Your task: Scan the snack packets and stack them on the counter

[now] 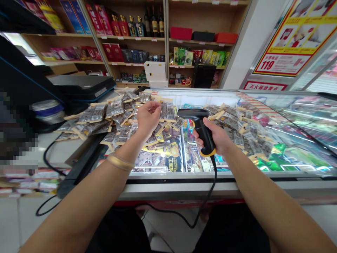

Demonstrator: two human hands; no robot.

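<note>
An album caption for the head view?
Left hand over packets on a glass top, right hand holding a scanner.

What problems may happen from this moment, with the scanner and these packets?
The cable of the scanner hangs over the front edge of the freezer and loops near the legs, so it might snag. The packets beside the left hand overlap loosely; some may slide.

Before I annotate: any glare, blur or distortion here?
Head view: white glare streaks on the freezer's glass top; head view: shelves splay toward the top, likely wide lens plus downward tilt; head view: small print on the packets is too soft to read; head view: pixelated block at the left edge; head view: scanner in the right hand stands out dark.
</note>
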